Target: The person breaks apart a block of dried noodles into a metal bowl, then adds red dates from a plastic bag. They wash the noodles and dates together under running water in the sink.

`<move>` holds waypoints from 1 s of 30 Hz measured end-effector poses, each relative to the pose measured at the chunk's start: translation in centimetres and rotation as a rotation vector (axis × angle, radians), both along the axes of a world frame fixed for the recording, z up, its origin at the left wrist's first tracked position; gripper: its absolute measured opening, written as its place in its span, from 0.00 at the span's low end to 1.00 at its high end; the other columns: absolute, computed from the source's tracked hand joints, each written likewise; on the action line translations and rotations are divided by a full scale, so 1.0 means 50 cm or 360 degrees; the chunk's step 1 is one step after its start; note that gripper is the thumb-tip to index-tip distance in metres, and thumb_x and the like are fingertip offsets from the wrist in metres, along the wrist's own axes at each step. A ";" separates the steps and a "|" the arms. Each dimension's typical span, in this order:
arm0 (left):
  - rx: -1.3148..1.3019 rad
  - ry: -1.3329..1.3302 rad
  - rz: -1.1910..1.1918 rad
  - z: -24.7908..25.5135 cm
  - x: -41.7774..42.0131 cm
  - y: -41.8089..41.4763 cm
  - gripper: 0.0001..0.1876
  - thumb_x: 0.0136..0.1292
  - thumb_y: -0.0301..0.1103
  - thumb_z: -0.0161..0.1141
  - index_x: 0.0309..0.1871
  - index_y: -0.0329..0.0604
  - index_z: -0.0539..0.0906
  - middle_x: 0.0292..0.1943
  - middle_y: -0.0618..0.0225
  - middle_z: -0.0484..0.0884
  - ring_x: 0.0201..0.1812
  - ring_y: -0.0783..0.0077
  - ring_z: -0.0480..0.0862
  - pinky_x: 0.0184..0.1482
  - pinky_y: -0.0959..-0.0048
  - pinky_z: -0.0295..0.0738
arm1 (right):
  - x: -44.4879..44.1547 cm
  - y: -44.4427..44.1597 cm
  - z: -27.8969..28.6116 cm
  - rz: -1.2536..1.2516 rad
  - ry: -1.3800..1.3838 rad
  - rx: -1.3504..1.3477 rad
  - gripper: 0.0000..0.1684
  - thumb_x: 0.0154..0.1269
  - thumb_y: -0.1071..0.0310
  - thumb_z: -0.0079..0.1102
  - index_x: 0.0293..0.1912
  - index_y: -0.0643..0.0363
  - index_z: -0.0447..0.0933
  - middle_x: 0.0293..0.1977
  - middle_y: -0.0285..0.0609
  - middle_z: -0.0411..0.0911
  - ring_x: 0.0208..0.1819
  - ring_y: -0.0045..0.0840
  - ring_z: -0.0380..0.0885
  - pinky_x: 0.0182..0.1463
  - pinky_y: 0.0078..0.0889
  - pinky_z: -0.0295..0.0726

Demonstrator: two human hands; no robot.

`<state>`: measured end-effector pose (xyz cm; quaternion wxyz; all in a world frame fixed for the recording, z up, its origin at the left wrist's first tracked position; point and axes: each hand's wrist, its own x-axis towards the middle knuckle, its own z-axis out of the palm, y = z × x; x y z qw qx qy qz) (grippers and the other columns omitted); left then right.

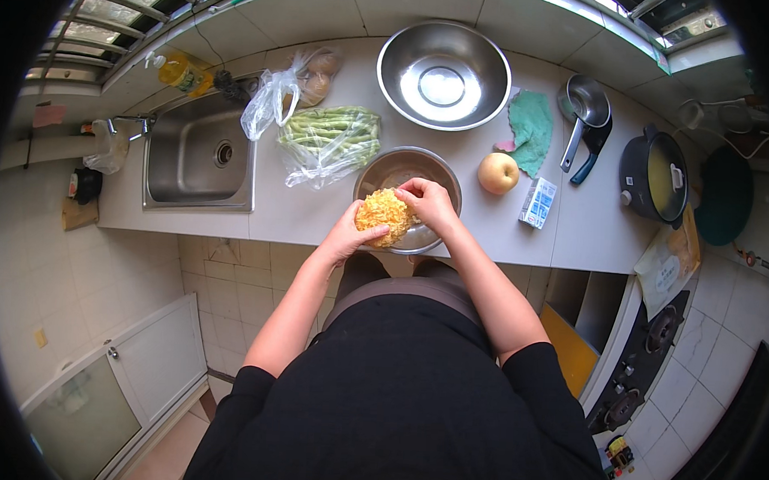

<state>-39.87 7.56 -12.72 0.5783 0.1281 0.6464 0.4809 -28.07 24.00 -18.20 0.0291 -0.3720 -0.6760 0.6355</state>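
Observation:
A ruffled yellow clump, apparently a snow fungus point(383, 218), is held above the near part of a small stainless steel bowl point(449, 167). My left hand point(348, 236) cups it from the left side, with the thumb laid across its lower front. From the right, my right hand point(430, 204) pinches its upper edge between thumb and fingertips. Some small pale bits show beneath the right fingers; what else lies in the bowl is partly hidden by my hands and the clump.
Behind the bowl stand a large steel basin point(443, 75) and bagged green asparagus-like stalks point(331, 135). A sink point(198, 158) lies left. To the right are a round pale fruit point(498, 173), a small carton point(538, 203), a green cloth point(531, 130), a saucepan point(584, 101) and an electric pot point(654, 174).

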 end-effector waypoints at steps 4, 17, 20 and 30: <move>0.0033 -0.0056 -0.0003 0.010 -0.004 0.006 0.32 0.53 0.36 0.74 0.59 0.40 0.70 0.52 0.65 0.78 0.54 0.75 0.78 0.57 0.73 0.73 | -0.001 0.016 0.010 0.0028 0.0056 -0.0090 0.12 0.62 0.62 0.66 0.37 0.61 0.83 0.30 0.40 0.83 0.33 0.20 0.80 0.40 0.26 0.77; 0.0099 -0.0098 -0.0060 -0.012 -0.008 -0.009 0.30 0.53 0.31 0.74 0.57 0.41 0.69 0.51 0.66 0.78 0.53 0.74 0.79 0.55 0.72 0.76 | -0.003 0.023 -0.098 -0.0139 -0.0015 -0.1387 0.08 0.65 0.63 0.64 0.32 0.56 0.80 0.24 0.30 0.77 0.21 0.14 0.68 0.24 0.18 0.63; 0.0067 -0.0144 -0.0011 0.003 -0.006 0.001 0.30 0.53 0.32 0.74 0.56 0.40 0.70 0.51 0.65 0.78 0.52 0.74 0.80 0.54 0.73 0.77 | -0.009 0.014 -0.116 -0.0183 -0.0005 -0.1245 0.08 0.64 0.63 0.64 0.32 0.57 0.80 0.24 0.33 0.78 0.22 0.18 0.71 0.26 0.23 0.67; -0.0140 0.0027 0.0063 -0.031 0.011 -0.010 0.31 0.54 0.38 0.73 0.58 0.42 0.70 0.49 0.65 0.79 0.49 0.73 0.81 0.48 0.71 0.80 | -0.019 0.001 0.023 0.0255 0.0277 0.1294 0.07 0.53 0.66 0.66 0.28 0.58 0.79 0.29 0.40 0.75 0.38 0.34 0.76 0.42 0.37 0.78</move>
